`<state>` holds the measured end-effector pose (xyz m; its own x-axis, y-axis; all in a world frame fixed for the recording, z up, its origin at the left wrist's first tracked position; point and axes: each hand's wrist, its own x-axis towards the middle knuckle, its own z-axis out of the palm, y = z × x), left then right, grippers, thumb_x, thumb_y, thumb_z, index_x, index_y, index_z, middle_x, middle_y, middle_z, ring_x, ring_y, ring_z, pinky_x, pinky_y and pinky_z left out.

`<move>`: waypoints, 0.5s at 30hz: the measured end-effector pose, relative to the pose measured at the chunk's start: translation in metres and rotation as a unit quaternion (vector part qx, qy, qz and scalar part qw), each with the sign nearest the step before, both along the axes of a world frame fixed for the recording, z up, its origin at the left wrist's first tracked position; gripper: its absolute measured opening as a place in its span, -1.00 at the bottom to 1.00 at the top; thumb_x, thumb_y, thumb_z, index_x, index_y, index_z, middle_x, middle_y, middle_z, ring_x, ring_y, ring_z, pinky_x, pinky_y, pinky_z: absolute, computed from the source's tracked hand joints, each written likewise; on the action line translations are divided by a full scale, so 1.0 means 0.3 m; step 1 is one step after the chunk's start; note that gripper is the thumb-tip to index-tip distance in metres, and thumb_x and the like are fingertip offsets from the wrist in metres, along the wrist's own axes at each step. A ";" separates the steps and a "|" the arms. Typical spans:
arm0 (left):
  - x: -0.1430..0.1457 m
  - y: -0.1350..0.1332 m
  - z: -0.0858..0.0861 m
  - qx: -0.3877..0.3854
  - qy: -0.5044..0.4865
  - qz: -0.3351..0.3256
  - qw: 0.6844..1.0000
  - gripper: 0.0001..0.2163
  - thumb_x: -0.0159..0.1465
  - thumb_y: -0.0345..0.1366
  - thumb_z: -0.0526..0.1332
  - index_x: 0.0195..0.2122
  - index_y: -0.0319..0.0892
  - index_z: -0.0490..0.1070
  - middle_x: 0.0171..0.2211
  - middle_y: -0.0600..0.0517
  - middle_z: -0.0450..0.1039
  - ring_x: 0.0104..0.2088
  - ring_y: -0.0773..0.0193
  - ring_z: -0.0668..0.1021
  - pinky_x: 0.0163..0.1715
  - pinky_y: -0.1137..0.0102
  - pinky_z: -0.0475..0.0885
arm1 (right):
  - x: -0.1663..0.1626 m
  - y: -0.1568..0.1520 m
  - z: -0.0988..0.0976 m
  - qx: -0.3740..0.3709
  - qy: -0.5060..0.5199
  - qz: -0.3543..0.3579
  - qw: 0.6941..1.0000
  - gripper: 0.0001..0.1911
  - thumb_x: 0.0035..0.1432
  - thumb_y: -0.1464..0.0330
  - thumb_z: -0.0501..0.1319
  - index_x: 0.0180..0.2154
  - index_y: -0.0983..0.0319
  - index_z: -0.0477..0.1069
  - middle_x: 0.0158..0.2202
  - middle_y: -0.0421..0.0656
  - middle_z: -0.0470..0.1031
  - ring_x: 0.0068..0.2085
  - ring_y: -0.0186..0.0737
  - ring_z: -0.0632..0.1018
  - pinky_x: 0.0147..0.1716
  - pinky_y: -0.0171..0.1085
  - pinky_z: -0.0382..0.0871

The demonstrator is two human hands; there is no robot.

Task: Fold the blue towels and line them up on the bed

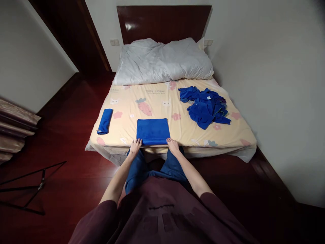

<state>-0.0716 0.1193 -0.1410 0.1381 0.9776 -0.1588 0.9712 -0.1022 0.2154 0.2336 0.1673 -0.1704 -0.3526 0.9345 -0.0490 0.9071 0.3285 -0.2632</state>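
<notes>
A blue towel (152, 129), folded into a flat rectangle, lies at the near edge of the bed. Its near edge is turned up in a narrow fold or roll. My left hand (136, 146) is closed on the near left corner, and my right hand (173, 145) grips the near right corner. To the left lies another blue towel (105, 121), rolled into a compact bundle. A loose heap of crumpled blue cloths (207, 105) sits on the right part of the bed, small pale labels showing on it.
The bed (122, 126) has a pale yellow printed sheet. A white quilt (165, 62) is bunched below the dark wooden headboard (165, 23). On the left, black tripod-like legs (38, 186) stand on the red-brown floor, near a curtain (15, 127). A wall runs along the right.
</notes>
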 end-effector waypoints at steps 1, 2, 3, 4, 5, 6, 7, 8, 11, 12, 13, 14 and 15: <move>-0.017 -0.027 -0.003 -0.006 -0.005 -0.012 1.000 -0.47 0.31 -0.53 -0.03 0.30 -0.18 0.30 0.34 -0.23 0.23 0.33 -0.03 0.28 0.30 0.05 0.19 | 0.022 -0.017 -0.006 -0.003 0.005 0.008 1.000 -0.49 0.23 0.65 0.05 0.14 0.27 0.48 0.21 0.07 0.46 0.25 -0.05 0.43 0.16 -0.12 0.36; -0.032 -0.051 -0.007 -0.012 -0.011 -0.021 1.000 -0.45 0.30 -0.54 -0.02 0.31 -0.16 0.29 0.35 -0.20 0.22 0.35 0.00 0.27 0.31 0.08 0.18 | 0.042 -0.031 -0.013 -0.005 0.012 0.015 1.000 -0.48 0.22 0.64 0.06 0.14 0.25 0.48 0.21 0.04 0.46 0.26 -0.07 0.43 0.19 -0.12 0.34; -0.045 -0.069 -0.011 -0.018 -0.020 -0.025 0.999 -0.44 0.29 -0.54 -0.01 0.32 -0.14 0.28 0.36 -0.16 0.22 0.36 0.03 0.26 0.32 0.10 0.18 | 0.060 -0.042 -0.020 -0.005 0.024 0.021 0.999 -0.48 0.21 0.64 0.07 0.14 0.24 0.49 0.21 0.02 0.46 0.26 -0.08 0.43 0.21 -0.11 0.32; -0.055 -0.081 -0.015 -0.021 -0.031 -0.024 0.999 -0.42 0.28 -0.55 -0.01 0.33 -0.12 0.28 0.36 -0.12 0.22 0.36 0.06 0.25 0.33 0.13 0.18 | 0.076 -0.050 -0.028 -0.004 0.040 0.029 0.999 -0.47 0.20 0.64 0.09 0.13 0.23 0.49 0.21 0.00 0.47 0.27 -0.09 0.43 0.24 -0.10 0.30; -0.063 -0.084 -0.019 -0.022 -0.043 -0.016 0.999 -0.42 0.28 -0.55 -0.02 0.33 -0.10 0.28 0.35 -0.09 0.23 0.36 0.09 0.26 0.33 0.15 0.18 | 0.090 -0.054 -0.035 -0.001 0.062 0.038 0.997 -0.47 0.17 0.64 0.10 0.12 0.22 0.51 0.20 -0.02 0.48 0.28 -0.08 0.42 0.26 -0.07 0.29; -0.068 -0.080 -0.022 -0.020 -0.057 -0.001 0.998 -0.43 0.28 -0.54 -0.01 0.31 -0.08 0.31 0.34 -0.06 0.26 0.35 0.11 0.28 0.33 0.17 0.18 | 0.100 -0.055 -0.043 0.004 0.089 0.045 0.995 -0.46 0.14 0.64 0.11 0.11 0.22 0.52 0.18 -0.03 0.50 0.28 -0.08 0.42 0.26 -0.04 0.28; -0.071 -0.070 -0.025 -0.016 -0.071 0.017 0.997 -0.44 0.28 -0.53 0.00 0.28 -0.07 0.35 0.31 -0.04 0.31 0.32 0.12 0.32 0.33 0.19 0.20 | 0.108 -0.053 -0.050 0.011 0.119 0.050 0.992 -0.45 0.10 0.65 0.11 0.08 0.21 0.54 0.16 -0.05 0.52 0.28 -0.08 0.42 0.27 -0.02 0.28; -0.073 -0.056 -0.027 -0.009 -0.086 0.036 0.996 -0.47 0.27 -0.52 0.01 0.25 -0.07 0.39 0.27 -0.04 0.36 0.29 0.12 0.36 0.32 0.20 0.22 | 0.113 -0.050 -0.058 0.019 0.151 0.048 0.987 -0.43 0.07 0.66 0.10 0.05 0.21 0.56 0.14 -0.07 0.54 0.28 -0.09 0.43 0.26 0.00 0.29; -0.077 -0.009 -0.032 0.019 -0.152 0.082 0.985 -0.49 0.18 -0.53 0.06 0.13 -0.12 0.49 0.16 -0.03 0.48 0.21 0.13 0.45 0.28 0.23 0.30 | 0.114 -0.045 -0.083 0.055 0.248 0.008 0.967 -0.40 -0.02 0.68 0.04 -0.03 0.21 0.61 0.11 -0.10 0.57 0.23 -0.15 0.48 0.24 -0.01 0.34; -0.079 0.003 -0.034 0.030 -0.181 0.089 0.979 -0.47 0.15 -0.55 0.05 0.11 -0.13 0.51 0.14 -0.02 0.50 0.19 0.15 0.47 0.27 0.24 0.32 | 0.111 -0.046 -0.091 0.064 0.275 -0.006 0.959 -0.39 -0.03 0.68 0.03 -0.04 0.21 0.61 0.10 -0.10 0.57 0.21 -0.16 0.49 0.24 -0.01 0.35; -0.082 0.012 -0.037 0.041 -0.212 0.096 0.972 -0.46 0.12 -0.56 0.05 0.09 -0.13 0.52 0.13 -0.01 0.51 0.18 0.17 0.48 0.26 0.25 0.33 | 0.107 -0.048 -0.098 0.068 0.298 -0.015 0.952 -0.39 -0.04 0.67 0.03 -0.05 0.21 0.61 0.11 -0.10 0.56 0.21 -0.16 0.50 0.24 -0.02 0.35; -0.086 0.017 -0.041 0.047 -0.242 0.101 0.964 -0.46 0.11 -0.56 0.04 0.08 -0.13 0.53 0.12 0.01 0.52 0.16 0.19 0.49 0.25 0.25 0.35 | 0.103 -0.050 -0.103 0.068 0.315 -0.020 0.946 -0.39 -0.05 0.66 0.03 -0.05 0.20 0.62 0.11 -0.11 0.56 0.21 -0.16 0.50 0.25 -0.01 0.35; -0.092 0.020 -0.046 0.047 -0.271 0.108 0.955 -0.46 0.11 -0.56 0.03 0.07 -0.13 0.53 0.10 0.02 0.53 0.15 0.20 0.51 0.24 0.26 0.36 | 0.100 -0.052 -0.107 0.063 0.329 -0.023 0.942 -0.39 -0.06 0.65 0.04 -0.06 0.19 0.62 0.10 -0.12 0.57 0.20 -0.16 0.51 0.25 -0.01 0.36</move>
